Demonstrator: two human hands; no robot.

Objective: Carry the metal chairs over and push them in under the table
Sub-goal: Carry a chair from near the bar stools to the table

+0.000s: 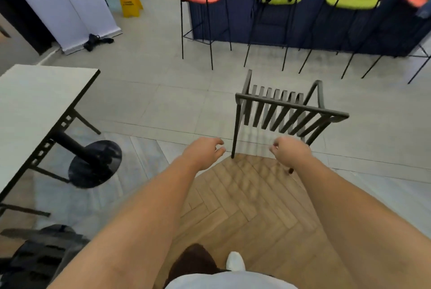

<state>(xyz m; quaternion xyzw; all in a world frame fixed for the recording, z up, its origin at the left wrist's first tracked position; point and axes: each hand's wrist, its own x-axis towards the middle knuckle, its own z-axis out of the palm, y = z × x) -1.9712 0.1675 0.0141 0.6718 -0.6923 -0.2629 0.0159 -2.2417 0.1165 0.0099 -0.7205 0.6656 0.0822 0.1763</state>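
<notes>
1. The chair (283,111) stands ahead and right, its back toward the person; the table (35,106) is near left.
2. The left hand (205,152) and right hand (290,152) reach out empty, fingers loosely curled, just short of it.
3. It is likely rigid slatted metal with some weight, so the top rail suits a two-handed grip.
4. A blurred dark shape at near left may be another chair.

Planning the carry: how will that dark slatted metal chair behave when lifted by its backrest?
The metal chair looks rigid, with its welded slats and tube frame. The open slats suggest moderate weight. Gripped high on the backrest, its thin legs may swing; neither hand touches it yet.
</notes>
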